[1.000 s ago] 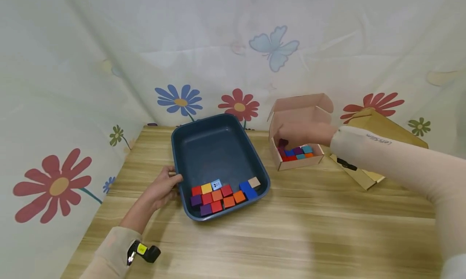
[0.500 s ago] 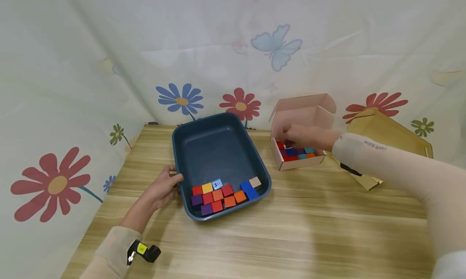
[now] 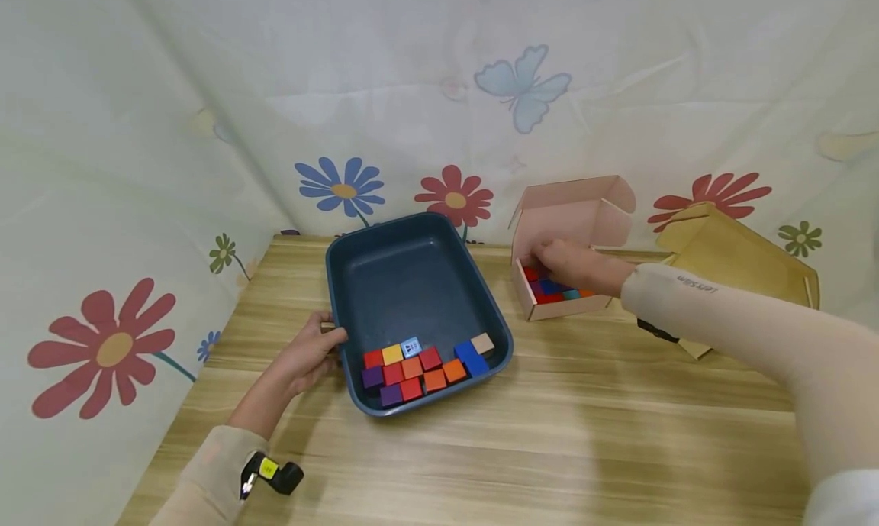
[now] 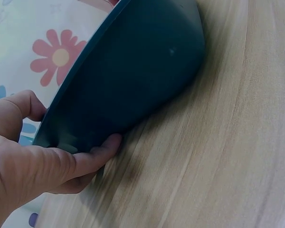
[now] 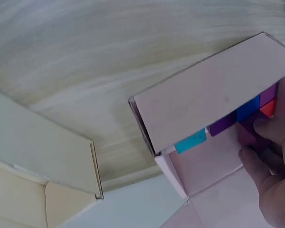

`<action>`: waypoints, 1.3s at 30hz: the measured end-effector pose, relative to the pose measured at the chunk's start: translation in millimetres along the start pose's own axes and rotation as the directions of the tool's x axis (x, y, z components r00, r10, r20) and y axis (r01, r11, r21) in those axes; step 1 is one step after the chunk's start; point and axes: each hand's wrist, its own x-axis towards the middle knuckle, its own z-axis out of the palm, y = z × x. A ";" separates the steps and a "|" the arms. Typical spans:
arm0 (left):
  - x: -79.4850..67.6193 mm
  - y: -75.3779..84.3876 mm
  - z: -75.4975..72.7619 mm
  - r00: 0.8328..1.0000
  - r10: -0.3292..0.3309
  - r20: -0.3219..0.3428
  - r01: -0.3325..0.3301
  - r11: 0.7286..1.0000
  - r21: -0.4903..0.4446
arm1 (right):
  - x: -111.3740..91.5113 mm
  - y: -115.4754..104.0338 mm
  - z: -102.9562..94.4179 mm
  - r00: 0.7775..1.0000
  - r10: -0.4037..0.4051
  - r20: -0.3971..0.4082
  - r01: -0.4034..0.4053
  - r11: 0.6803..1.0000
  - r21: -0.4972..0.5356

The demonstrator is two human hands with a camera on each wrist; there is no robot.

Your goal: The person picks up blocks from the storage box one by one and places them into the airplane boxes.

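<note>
My left hand (image 3: 312, 358) grips the left side of a dark blue tray (image 3: 405, 289), its thumb over the rim and its fingers against the outer wall, as the left wrist view shows. Colored cubes (image 3: 410, 368) lie in rows along the tray's near end. Inside a small open pink cardboard box (image 3: 570, 308) is my right hand (image 3: 580, 265). In the right wrist view its fingertips pinch a dark purple cube (image 5: 249, 135), next to a blue cube (image 5: 247, 108) and a teal cube (image 5: 191, 141). In the head view the hand covers that purple cube.
An open yellowish cardboard box (image 3: 742, 260) stands right of the pink box, partly behind my right forearm. A wooden table (image 3: 549, 434) carries everything. Behind it hangs a flower-printed curtain (image 3: 384, 91).
Within the pink box my right hand has shifted slightly right from the left wall, uncovering a red cube there. My left hand and the tray have stayed in place.
</note>
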 end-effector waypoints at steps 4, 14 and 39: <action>1.3 -0.5 -0.7 1.000 0.008 0.006 -0.008 1.000 -0.001 | -1.8 -2.0 -0.4 1.000 0.020 -0.019 -0.019 0.999 0.043; 0.5 -2.5 1.2 1.000 0.005 0.004 -0.005 1.000 -0.005 | -1.9 -5.3 -5.0 0.985 0.159 0.074 -0.169 0.971 0.170; -0.3 -1.2 -1.4 1.000 0.009 0.019 -0.009 1.000 0.002 | 15.5 -7.7 -23.8 0.909 0.237 0.343 -0.310 0.934 0.177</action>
